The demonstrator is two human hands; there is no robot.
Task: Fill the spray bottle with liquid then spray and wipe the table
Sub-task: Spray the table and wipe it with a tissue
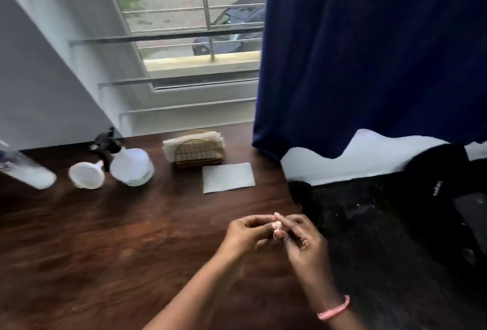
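Both forearms reach up from the bottom edge, the right one wearing a pink wristband. The left hand and right hand meet fingertip to fingertip above the tabletop; whether their grip pinches something small or nothing at all cannot be told through the blur.

Everything the task needs stands well apart from the hands, along the far left. The spray bottle, its black trigger head on, sits just beside a white funnel lying on its side. A clear bottle of liquid leans at the left edge. Further right is a napkin holder, with a loose napkin flat in front of it.

Risks, as a judgement: the funnel may roll when grabbed; pouring from the clear bottle could overshoot the funnel mouth and spill across the wood; the light spray bottle could tip while unscrewed; the loose napkin could soak through before wiping starts.
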